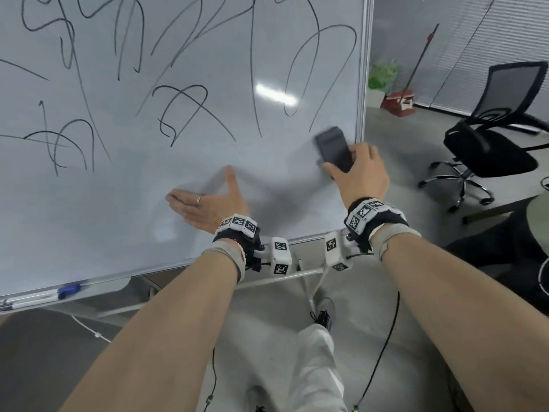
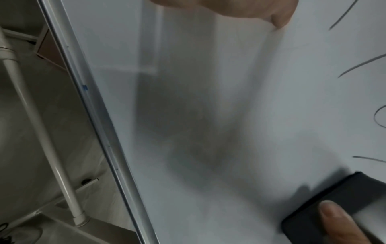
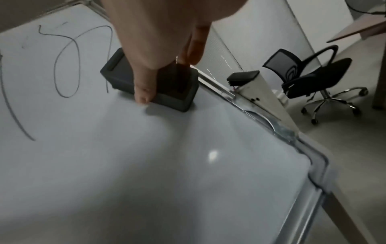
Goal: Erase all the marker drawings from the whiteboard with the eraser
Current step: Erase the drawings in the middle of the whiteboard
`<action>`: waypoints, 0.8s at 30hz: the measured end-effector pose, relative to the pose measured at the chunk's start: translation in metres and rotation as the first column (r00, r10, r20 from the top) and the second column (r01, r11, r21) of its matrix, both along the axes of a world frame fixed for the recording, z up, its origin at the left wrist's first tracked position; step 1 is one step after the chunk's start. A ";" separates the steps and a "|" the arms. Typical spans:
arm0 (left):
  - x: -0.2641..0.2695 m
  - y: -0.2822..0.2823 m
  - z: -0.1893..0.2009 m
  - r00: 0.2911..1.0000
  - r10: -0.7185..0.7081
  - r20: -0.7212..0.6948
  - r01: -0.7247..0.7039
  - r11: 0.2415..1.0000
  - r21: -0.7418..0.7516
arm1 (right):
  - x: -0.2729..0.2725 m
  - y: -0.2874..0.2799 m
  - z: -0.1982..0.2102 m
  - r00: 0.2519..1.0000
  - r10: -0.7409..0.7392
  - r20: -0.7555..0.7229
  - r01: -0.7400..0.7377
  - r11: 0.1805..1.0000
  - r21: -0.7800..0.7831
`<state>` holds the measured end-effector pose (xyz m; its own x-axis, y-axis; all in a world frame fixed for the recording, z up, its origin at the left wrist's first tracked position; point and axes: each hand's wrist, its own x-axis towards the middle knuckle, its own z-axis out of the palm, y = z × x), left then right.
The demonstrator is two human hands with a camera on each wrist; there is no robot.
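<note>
Left hand flat, fingers spread, on whiteboard; right hand grips eraser against board, near right edge.

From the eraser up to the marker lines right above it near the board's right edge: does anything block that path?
Nothing visible does. The right hand grips the dark rectangular eraser flat on the white whiteboard, with bare board between it and the black marker loops above. The left hand rests open on the board, lower and off to the left.
</note>
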<state>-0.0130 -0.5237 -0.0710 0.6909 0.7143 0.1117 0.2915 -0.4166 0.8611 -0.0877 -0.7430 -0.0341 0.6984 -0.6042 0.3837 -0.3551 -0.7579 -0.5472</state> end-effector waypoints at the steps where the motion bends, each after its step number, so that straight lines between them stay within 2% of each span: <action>1: 0.000 0.001 0.000 1.000 0.004 0.000 -0.004 1.000 0.000 | 0.001 0.003 -0.001 0.999 -0.039 0.002 0.039 0.999 0.029; 4: 0.003 0.004 0.000 1.000 0.022 -0.015 -0.021 1.000 0.015 | -0.005 0.023 -0.018 0.996 -0.090 -0.027 0.092 0.987 0.128; 7: 0.007 0.008 0.002 0.998 0.056 -0.029 -0.056 0.998 0.013 | -0.009 0.044 -0.028 0.997 0.042 -0.065 -0.037 0.996 0.082; 10: 0.008 0.003 0.013 0.997 0.039 -0.059 -0.041 0.999 -0.030 | 0.007 0.046 0.002 0.999 0.037 0.012 -0.038 0.994 0.100; 13: 0.009 -0.003 0.035 0.998 0.061 -0.007 -0.062 0.996 -0.063 | 0.025 0.039 0.042 0.996 0.000 0.088 -0.015 0.987 0.162; 16: 0.019 0.006 0.059 0.996 0.089 0.020 -0.087 0.992 -0.092 | 0.035 0.028 0.066 0.969 -0.121 0.213 0.050 0.949 0.313; 18: 0.030 0.021 0.068 0.986 0.161 0.034 -0.156 0.980 -0.125 | 0.037 0.026 0.071 0.958 -0.195 0.211 0.108 0.926 0.362; 21: 0.041 0.050 0.067 0.975 0.222 0.015 -0.216 0.963 -0.162 | 0.043 0.043 0.068 0.970 -0.166 0.177 0.122 0.965 0.233; 24: 0.040 0.073 0.059 0.980 0.197 -0.030 -0.199 0.957 -0.212 | 0.060 0.087 0.065 0.980 0.020 0.198 -0.050 0.988 0.147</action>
